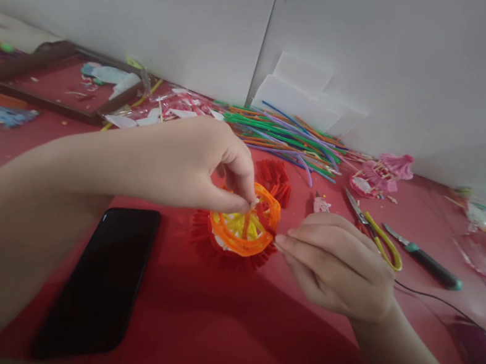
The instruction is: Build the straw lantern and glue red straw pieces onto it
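Near the table's [208,326] middle, the left hand [190,163] pinches the orange ring's [241,229] top while the right hand [336,264] nips its rim; steadying that ring should keep the weave tidy.

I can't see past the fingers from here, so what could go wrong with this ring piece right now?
1. The left hand and right hand both pinch the orange ring from opposite sides; uneven pull might warp it or loosen its yellow spokes.
2. The scissors lie open just behind the right hand; a backward move could catch them.
3. The phone lies under the left forearm and could be knocked.
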{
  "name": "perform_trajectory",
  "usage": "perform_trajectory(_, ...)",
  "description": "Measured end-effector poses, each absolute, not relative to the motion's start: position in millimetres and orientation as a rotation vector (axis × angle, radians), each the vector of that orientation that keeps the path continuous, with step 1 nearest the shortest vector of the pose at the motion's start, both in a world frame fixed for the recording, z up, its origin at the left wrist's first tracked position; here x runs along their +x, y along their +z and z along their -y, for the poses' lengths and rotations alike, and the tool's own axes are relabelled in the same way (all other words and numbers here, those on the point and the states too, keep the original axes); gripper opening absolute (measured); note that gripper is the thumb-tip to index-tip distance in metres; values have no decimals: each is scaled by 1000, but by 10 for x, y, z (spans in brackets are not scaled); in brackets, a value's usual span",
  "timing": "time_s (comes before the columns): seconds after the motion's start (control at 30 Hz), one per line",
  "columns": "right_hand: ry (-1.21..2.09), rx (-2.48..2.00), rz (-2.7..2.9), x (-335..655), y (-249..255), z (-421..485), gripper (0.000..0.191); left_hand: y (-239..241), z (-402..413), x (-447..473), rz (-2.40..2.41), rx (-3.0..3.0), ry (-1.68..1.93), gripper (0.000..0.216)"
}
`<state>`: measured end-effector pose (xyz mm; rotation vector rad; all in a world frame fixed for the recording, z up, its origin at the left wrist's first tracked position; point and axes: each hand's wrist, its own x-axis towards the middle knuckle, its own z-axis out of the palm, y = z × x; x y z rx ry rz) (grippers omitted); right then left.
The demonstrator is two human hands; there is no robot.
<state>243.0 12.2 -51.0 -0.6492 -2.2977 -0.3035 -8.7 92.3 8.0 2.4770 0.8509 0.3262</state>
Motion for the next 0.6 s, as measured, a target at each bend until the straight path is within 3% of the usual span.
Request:
perform_trajectory(0.47,-207,-639,2326,2433,-478,-161,24,54,-972,-89,-816,2500,330,14)
perform_trajectory(0.6,-189,-607,2327,2437,-468,-172,18,59,-950,-82,-832,2486,324,17)
